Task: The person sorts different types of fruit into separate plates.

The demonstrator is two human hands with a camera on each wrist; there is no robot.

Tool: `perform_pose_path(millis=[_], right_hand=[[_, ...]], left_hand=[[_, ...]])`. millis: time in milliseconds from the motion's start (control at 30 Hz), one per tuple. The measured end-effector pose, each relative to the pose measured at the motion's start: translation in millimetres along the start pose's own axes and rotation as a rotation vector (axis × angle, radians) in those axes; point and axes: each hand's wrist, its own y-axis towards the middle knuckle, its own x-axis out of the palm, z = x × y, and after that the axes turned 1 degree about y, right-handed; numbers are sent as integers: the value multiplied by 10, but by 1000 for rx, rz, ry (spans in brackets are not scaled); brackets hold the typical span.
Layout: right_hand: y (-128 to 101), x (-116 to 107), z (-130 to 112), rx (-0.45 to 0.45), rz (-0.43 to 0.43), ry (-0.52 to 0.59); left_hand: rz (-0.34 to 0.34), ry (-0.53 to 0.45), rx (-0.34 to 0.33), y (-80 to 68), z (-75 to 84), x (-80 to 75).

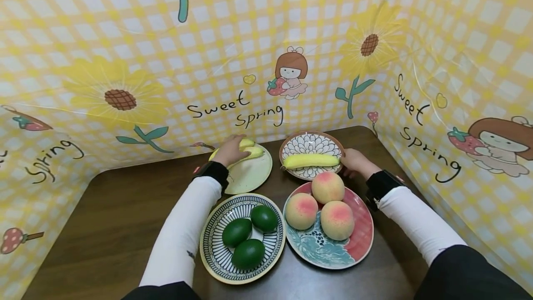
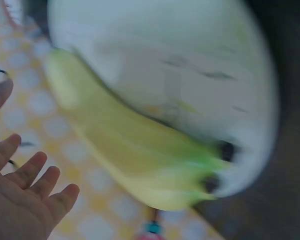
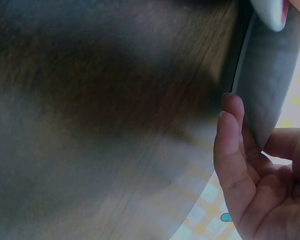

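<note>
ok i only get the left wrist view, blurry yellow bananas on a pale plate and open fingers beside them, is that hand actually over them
Observer: In the head view, yes. The left hand lies over the yellow bananas on the pale green round plate. Whether it touches them I cannot tell.
Operator: and the other hand
Observer: The right hand holds the rim of the white petal-patterned plate. The right wrist view shows its fingers and thumb pinching that rim.
Operator: anything on that plate
Observer: A single yellow banana lies across it.
</note>
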Motion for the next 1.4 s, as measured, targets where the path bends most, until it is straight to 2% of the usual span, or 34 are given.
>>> perform_pose_path(millis=[167,267,400,500,700,867,967,1100,1233,1267,1400], right_hand=[[-5,6,4,-3,7,-2],[0,18,9,-11,8,10],[10,30,23,-20,10,20],[19,35,32,-22,13,14],[43,60,41,-18,13,7],[56,83,36,-22,13,2],[61,94,34,-28,17,-1],[48,94,25,-28,22,0],[32,74,23,-17,28,2],[31,66,26,-16,30,4],[25,37,38,-13,35,16]], left_hand=[[-37,7,-47,-75,-260,74],[-39,24,-43,-75,-357,127],[-36,74,-5,-57,-432,175],[-42,104,1,-49,-452,185],[-62,146,-50,-28,-435,194],[-101,102,-115,-34,-405,245],[-94,83,-131,-55,-384,282],[-76,63,-128,-82,-366,306],[-111,40,-114,-67,-363,294],[-92,51,-88,-42,-395,314],[-126,71,-43,13,-370,256]])
